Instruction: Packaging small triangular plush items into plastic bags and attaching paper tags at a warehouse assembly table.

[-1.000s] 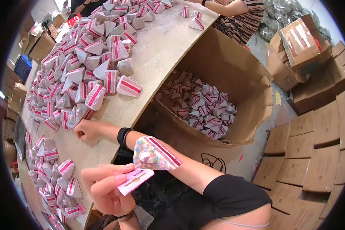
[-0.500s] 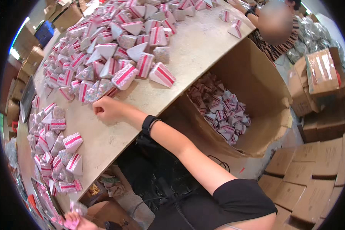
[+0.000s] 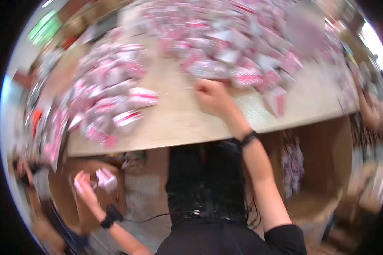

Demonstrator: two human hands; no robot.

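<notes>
View has swung left since the last frame; the wrapped pink-and-white wedge (image 3: pixel 106 179) and the left hand (image 3: pixel 86 189) now show out in front of us, off the worktop's (image 3: pixel 170 119) near edge, on the left. The wedge appears over the left carton (image 3: pixel 63 199); whether it hangs from the hand or is loose, we cannot tell. Pink shows at the left fingers, but blur hides whether they pinch or have spread. We judge this piece as parted from the worktop lots, its handling nearly done.

The right hand (image 3: pixel 212 97) matches the earlier frame: fingers curled into a loose fist, nothing seen in it, at the near edge of the large heap (image 3: pixel 242 46). To its left, we note the smaller heap (image 3: pixel 115 85). Beneath the worktop, right, stands a big carton (image 3: pixel 323 153) with more wedges (image 3: pixel 292 170) inside.
</notes>
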